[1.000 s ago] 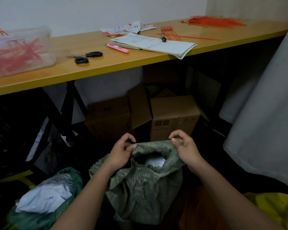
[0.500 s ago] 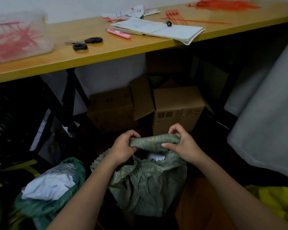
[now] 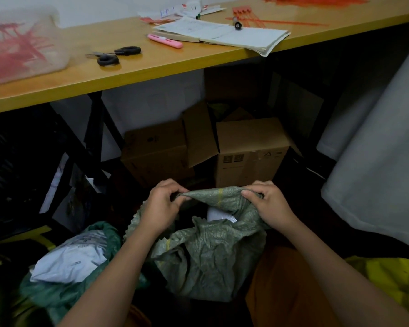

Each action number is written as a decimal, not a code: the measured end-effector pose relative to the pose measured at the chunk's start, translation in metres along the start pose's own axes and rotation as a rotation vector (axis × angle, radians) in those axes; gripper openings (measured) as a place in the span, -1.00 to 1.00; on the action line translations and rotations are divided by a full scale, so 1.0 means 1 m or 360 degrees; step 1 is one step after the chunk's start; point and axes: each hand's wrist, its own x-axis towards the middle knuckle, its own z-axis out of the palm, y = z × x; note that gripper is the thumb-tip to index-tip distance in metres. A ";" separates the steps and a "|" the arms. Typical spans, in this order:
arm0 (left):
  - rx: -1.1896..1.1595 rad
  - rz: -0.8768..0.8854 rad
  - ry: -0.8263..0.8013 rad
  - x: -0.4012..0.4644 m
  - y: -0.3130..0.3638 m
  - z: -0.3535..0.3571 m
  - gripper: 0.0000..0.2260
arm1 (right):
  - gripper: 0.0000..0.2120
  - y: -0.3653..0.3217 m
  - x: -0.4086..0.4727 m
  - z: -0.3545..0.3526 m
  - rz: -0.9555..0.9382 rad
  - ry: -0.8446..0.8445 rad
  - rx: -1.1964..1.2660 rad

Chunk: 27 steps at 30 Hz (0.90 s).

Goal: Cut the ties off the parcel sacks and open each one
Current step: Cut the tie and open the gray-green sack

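Note:
A green woven parcel sack (image 3: 210, 260) stands on the floor in front of me with its mouth open. My left hand (image 3: 162, 205) pinches the far rim at the left, and my right hand (image 3: 267, 204) pinches the same rim at the right. White parcels (image 3: 220, 214) show inside the mouth. A second green sack (image 3: 57, 291) lies open at the lower left with a white parcel (image 3: 71, 258) spilling out. Black scissors (image 3: 115, 55) lie on the yellow table (image 3: 151, 69) above. Red ties (image 3: 316, 1) are heaped at the table's far right.
On the table lie a pink cutter (image 3: 165, 41), an open notebook (image 3: 224, 34) and a clear box (image 3: 19, 48) of red ties. Cardboard boxes (image 3: 250, 156) stand under the table. A black crate (image 3: 17, 166) is at left, grey fabric (image 3: 383, 161) at right, a yellow bag (image 3: 392, 279) lower right.
My hands brought the sack's far rim together, then spread it apart again at a wider grip. The view has tilted down and closer to the table.

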 end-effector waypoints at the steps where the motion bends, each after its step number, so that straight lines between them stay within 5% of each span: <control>1: 0.0014 -0.0036 0.0003 -0.001 -0.001 0.000 -0.94 | -0.82 -0.002 0.000 0.000 0.0010 0.0018 0.0051; 6: -0.0183 -0.0332 -0.0032 -0.004 0.000 0.006 -0.91 | -0.77 -0.011 -0.003 -0.002 -0.0020 -0.0082 0.0139; 11: -0.0580 -0.0484 0.0006 0.005 0.016 0.002 -0.81 | -0.65 -0.022 -0.002 0.005 0.0280 -0.0129 0.0243; 14: -0.0732 -0.0642 0.0120 0.019 0.021 -0.009 -0.80 | -0.84 -0.037 0.000 0.006 0.0324 -0.0299 0.0554; 18: -0.0901 -0.0934 0.0147 0.016 0.013 -0.011 -0.85 | -0.72 -0.037 0.002 0.014 0.0188 -0.0381 -0.0015; 23: -0.0881 -0.0885 -0.0030 -0.004 -0.001 -0.003 -0.87 | -0.84 -0.021 0.003 0.017 -0.0048 -0.0079 -0.0012; 27: -0.0713 -0.0593 -0.0259 -0.008 0.000 -0.007 -0.83 | -0.79 -0.016 0.003 0.010 0.0062 -0.0014 0.0031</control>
